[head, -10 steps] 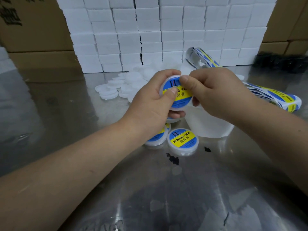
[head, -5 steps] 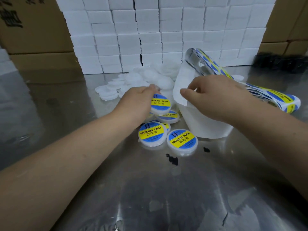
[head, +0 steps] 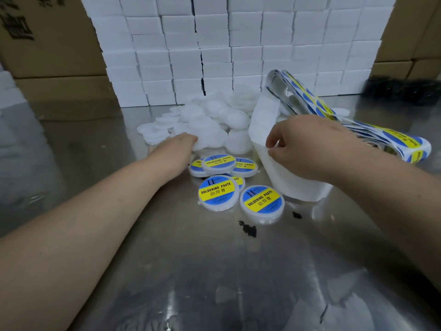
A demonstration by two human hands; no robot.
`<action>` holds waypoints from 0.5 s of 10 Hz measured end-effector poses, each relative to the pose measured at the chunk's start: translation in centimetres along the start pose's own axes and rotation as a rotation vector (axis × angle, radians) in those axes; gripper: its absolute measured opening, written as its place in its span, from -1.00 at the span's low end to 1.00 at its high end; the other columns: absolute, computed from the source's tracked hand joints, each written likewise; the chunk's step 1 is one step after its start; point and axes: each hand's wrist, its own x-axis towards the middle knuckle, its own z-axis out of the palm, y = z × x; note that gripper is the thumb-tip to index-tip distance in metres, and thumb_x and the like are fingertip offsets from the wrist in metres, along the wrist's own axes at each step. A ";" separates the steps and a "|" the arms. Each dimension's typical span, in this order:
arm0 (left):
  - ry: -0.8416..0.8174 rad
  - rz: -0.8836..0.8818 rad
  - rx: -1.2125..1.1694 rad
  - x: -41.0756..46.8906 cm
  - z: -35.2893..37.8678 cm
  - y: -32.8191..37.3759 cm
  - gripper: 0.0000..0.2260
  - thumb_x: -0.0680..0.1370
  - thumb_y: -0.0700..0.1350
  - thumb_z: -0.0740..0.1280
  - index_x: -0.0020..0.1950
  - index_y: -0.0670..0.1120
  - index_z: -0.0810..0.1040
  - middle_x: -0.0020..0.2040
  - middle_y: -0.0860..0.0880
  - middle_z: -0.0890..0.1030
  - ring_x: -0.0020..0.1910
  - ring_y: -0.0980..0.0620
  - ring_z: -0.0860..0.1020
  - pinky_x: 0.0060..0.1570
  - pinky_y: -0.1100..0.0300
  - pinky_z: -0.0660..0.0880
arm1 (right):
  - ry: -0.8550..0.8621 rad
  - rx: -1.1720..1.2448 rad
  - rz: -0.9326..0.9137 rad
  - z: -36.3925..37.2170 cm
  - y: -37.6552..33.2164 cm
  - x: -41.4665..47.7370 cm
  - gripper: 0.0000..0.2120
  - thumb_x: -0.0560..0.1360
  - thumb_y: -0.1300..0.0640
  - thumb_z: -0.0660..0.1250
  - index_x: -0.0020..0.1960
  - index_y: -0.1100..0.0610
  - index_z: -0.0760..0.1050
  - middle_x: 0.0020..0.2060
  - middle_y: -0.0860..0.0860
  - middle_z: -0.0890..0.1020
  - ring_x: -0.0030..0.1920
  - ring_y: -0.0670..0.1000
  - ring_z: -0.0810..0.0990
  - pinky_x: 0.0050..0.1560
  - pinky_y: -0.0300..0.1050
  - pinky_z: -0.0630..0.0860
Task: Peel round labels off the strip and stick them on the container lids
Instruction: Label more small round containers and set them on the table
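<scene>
Steel tabletop (head: pixel 214 271), shiny and scuffed. Person leaning over it, both forearms bare.

Left hand (head: pixel 180 143) is stretched far forward to the near edge of the heap of plain lids (head: pixel 214 115). Its fingertips meet one white lid there. The fingers are hidden behind the knuckles, so I cannot tell whether it grips or only touches.

Right hand (head: pixel 310 146) pinches the strip (head: pixel 262 115) between thumb and forefinger at the edge of the bare white backing. The backing stands up in a loop above the hand and hangs in a wider fold beneath it, down to the tabletop. To the right the strip trails off in folded layers, with blue-and-yellow labels (head: pixel 396 139) on it.

Labelled lids (head: pixel 218 192) lie between the two arms: two in front side by side, nearly touching, and at least three more overlapping just behind them. All face up, print reading "SOLDERING PASTE".

Black flecks (head: pixel 248 228) lie on the steel just in front of them.

Behind the heap is a wall of stacked white boxes (head: pixel 238 44), with brown cartons (head: pixel 47 44) on either side of it.
</scene>
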 end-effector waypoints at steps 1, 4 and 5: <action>-0.010 0.018 0.132 0.1 0.4 -0.5 -0.65 0.60 -0.19 0.10 0.39 -0.12 0.35 0.42 -0.12 0.34 0.38 -0.10 0.30 0.30 0.11 0.24 | -0.008 -0.028 -0.023 0.0 0.2 0.0 -0.80 0.52 0.10 0.18 0.08 -0.02 0.51 0.03 -0.04 0.57 0.05 0.07 0.50 -0.13 -0.16 0.32; 0.001 0.097 0.086 0.8 0.9 -1.1 -0.57 0.62 0.10 -0.03 0.39 0.00 0.39 0.43 0.03 0.33 0.40 0.00 0.27 0.38 0.11 0.17 | -0.230 -0.108 -0.020 -0.2 0.6 0.0 -0.68 0.49 0.12 0.16 0.23 0.08 0.40 0.05 0.01 0.57 0.06 0.11 0.53 -0.01 -0.06 0.48; 0.095 0.108 0.006 0.9 0.9 -1.0 -0.64 0.61 0.04 0.06 0.10 -0.12 0.57 0.04 -0.01 0.52 0.04 -0.02 0.43 -0.01 0.19 0.32 | -0.265 -0.087 -0.016 -0.6 0.7 -0.1 -0.70 0.49 0.08 0.17 0.21 0.03 0.44 0.06 -0.01 0.56 0.06 0.10 0.52 -0.05 -0.11 0.44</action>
